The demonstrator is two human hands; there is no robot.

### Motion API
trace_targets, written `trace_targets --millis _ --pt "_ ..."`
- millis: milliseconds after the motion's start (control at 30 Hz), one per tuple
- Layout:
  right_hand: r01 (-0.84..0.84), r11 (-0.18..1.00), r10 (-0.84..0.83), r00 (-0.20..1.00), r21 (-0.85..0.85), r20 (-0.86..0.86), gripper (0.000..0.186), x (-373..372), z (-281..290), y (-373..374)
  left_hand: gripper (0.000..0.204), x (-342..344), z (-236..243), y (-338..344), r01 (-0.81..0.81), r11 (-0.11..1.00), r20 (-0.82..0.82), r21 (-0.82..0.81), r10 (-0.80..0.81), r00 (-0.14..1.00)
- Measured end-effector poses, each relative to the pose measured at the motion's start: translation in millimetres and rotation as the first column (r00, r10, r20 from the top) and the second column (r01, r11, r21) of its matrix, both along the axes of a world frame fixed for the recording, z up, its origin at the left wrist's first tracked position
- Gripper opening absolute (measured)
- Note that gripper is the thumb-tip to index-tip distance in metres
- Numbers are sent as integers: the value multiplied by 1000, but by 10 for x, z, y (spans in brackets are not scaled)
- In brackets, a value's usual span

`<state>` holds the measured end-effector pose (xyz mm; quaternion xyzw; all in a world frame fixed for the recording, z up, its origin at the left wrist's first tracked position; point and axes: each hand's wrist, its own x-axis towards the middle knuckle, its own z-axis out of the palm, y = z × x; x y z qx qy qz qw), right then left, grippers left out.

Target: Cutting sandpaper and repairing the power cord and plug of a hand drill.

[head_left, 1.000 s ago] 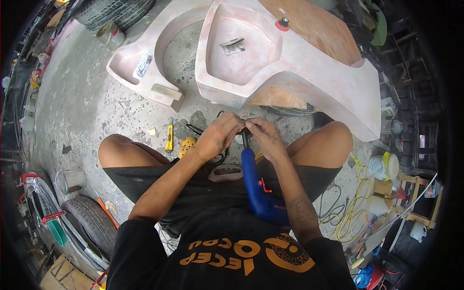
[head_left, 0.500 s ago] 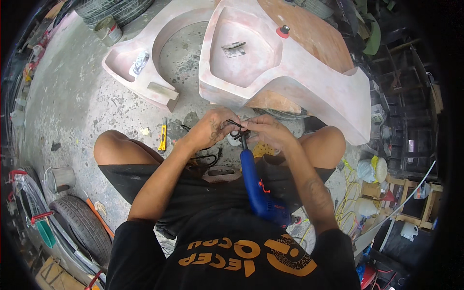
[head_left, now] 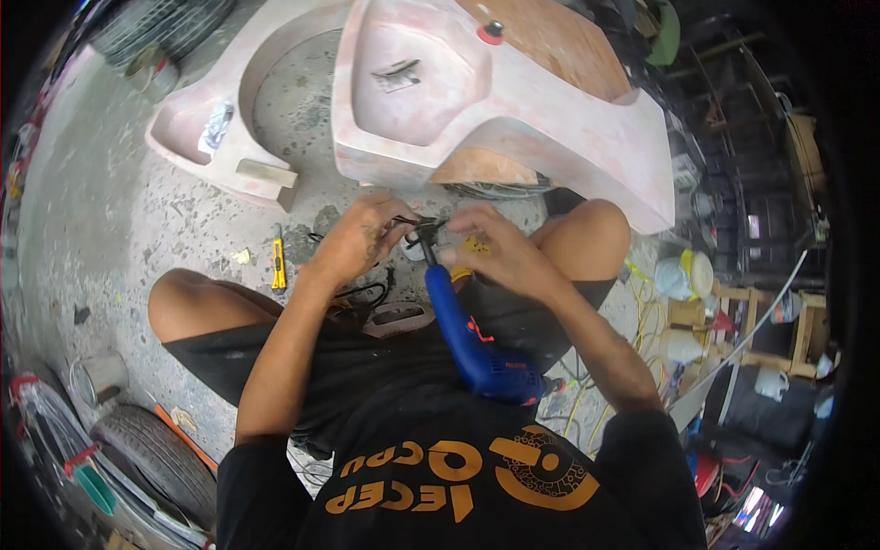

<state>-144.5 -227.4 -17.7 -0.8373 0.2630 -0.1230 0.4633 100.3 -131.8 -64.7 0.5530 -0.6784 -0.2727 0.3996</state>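
Note:
A blue power drill (head_left: 458, 330) lies across my lap, its handle end pointing away from me. From that end comes a black power cord (head_left: 423, 231), bunched in a loop. My left hand (head_left: 353, 240) is closed in a pinch on this cord. Just right of the cord, my right hand (head_left: 500, 249) is held with thumb and fingers apart, nothing visible between them; its fingertips are slightly blurred. More black cable (head_left: 371, 295) lies on the floor below my left wrist, near a greyish sander-like block (head_left: 399, 318) with an oval opening.
A yellow utility knife (head_left: 279, 261) lies on the floor to the left. Ahead stand large pinkish-white moulded panels (head_left: 440, 151), one bearing a small red-and-black knob (head_left: 490, 33). A tire (head_left: 151, 449) and metal can (head_left: 97, 378) are at left, yellow cable (head_left: 642, 302) and containers at right.
My right hand has drawn back from the cord and its fingers have spread. My left hand still pinches the cord. The whole view has shifted, so the panels sit further left and higher.

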Motion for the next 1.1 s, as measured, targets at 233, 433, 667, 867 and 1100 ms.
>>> trace_targets --millis 233,433,667,867,1100 --pt "197 914 -123 968 354 -221 24 -1305 703 919 70 -681 -28 407 559 829 340 8 -528 778" --pt "108 665 94 969 739 -226 19 -2337 764 1466 75 -966 -300 247 767 615 -54 181 -773 633" --pt "462 499 -56 861 733 -505 24 -2567 731 2364 73 -1057 -223 362 765 625 -84 153 -763 640" --pt "248 171 -661 747 953 -76 49 -2895 -301 2877 84 -992 108 538 604 794 183 -66 -585 790" --pt "26 508 -777 444 861 445 128 -1719 72 2075 83 -977 743 662 414 863 103 -289 -402 910"
